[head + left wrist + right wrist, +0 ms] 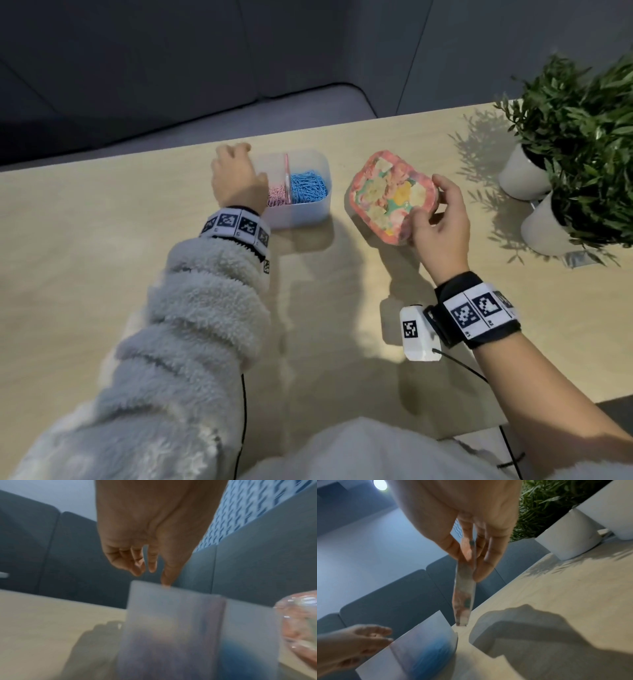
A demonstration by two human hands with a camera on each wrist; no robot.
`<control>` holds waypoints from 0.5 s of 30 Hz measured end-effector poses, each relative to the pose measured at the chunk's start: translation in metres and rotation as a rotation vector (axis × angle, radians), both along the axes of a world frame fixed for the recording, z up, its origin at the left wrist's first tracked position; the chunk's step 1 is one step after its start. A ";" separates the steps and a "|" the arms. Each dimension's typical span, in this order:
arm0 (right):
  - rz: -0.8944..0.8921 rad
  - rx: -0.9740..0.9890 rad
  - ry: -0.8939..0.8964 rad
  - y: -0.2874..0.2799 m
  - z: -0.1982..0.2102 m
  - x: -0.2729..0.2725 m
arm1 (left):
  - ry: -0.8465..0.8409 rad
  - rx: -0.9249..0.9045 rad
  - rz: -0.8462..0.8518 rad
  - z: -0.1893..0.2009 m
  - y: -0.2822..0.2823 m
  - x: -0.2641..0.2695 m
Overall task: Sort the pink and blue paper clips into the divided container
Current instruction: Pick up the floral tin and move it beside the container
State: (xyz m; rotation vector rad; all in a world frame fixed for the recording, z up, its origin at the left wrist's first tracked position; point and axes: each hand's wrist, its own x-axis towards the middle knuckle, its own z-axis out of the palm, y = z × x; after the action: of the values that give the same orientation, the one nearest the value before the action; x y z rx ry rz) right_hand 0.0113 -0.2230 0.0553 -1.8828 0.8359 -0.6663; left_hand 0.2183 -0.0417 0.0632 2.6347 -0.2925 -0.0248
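Two compartments of divided container [310, 209], near tabletop's far edge, are holding sorted clips: pink paper clips [276, 196] left of divider, blue paper clips [308, 186] right. No loose clips showing on tabletop [102, 212]; sorting appearing finished. Left hand [236, 178], grip relaxed, is touching container's rim. Right hand [440, 219], grip pinching floral lid [387, 197], is probably closing next.

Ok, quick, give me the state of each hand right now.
Left hand: open, holding nothing, fingers resting at the left rim of the divided container.
Right hand: closed on the floral lid, held tilted above the table.
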 end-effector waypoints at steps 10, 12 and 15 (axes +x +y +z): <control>-0.068 0.119 -0.232 0.008 0.028 0.002 | 0.357 -0.420 -0.073 -0.039 0.045 -0.045; -0.089 0.222 -0.275 0.009 0.031 0.009 | 0.321 -0.466 -0.111 -0.043 0.049 -0.059; -0.044 0.324 -0.221 0.018 0.028 0.024 | 0.259 -0.487 -0.134 -0.045 0.052 -0.075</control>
State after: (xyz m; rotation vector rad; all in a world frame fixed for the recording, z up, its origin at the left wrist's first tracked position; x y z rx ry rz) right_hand 0.0353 -0.2051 0.0830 -1.4757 0.7913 -0.7055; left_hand 0.1430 0.0106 0.0177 2.0981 -0.3356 -0.2987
